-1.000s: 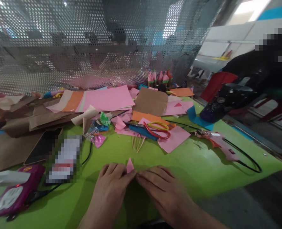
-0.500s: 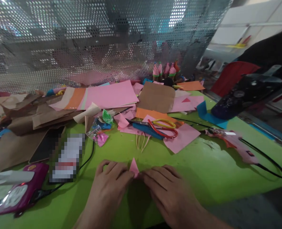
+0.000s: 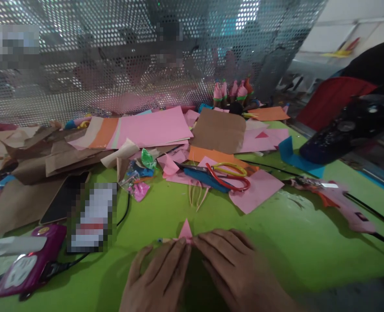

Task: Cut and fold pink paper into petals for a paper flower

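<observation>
A pointed piece of pink paper [image 3: 185, 229] sticks up between my hands at the front of the green table. From under my left fingertips pokes a thin, light-coloured stick with a dark tip [image 3: 164, 240], perhaps a pencil; the rest of it is hidden. My left hand [image 3: 161, 273] presses its fingers down on the stick and the paper's left side. Close by, the fingers of my right hand [image 3: 229, 264] are held together, their tips against the paper's right side. What lies under both palms is hidden.
Scissors [image 3: 230, 177] with red and yellow handles lie on pink and orange paper. A pink glue gun [image 3: 344, 201] with a black cord is to the right. To the left are a phone [image 3: 65, 197] and a purple power box [image 3: 32, 262]. Paper sheets [image 3: 153, 128] line the mesh.
My left hand has slid nearer, its fingers now pointing forward, and the stick's dark tip has come into view. The view has shifted slightly.
</observation>
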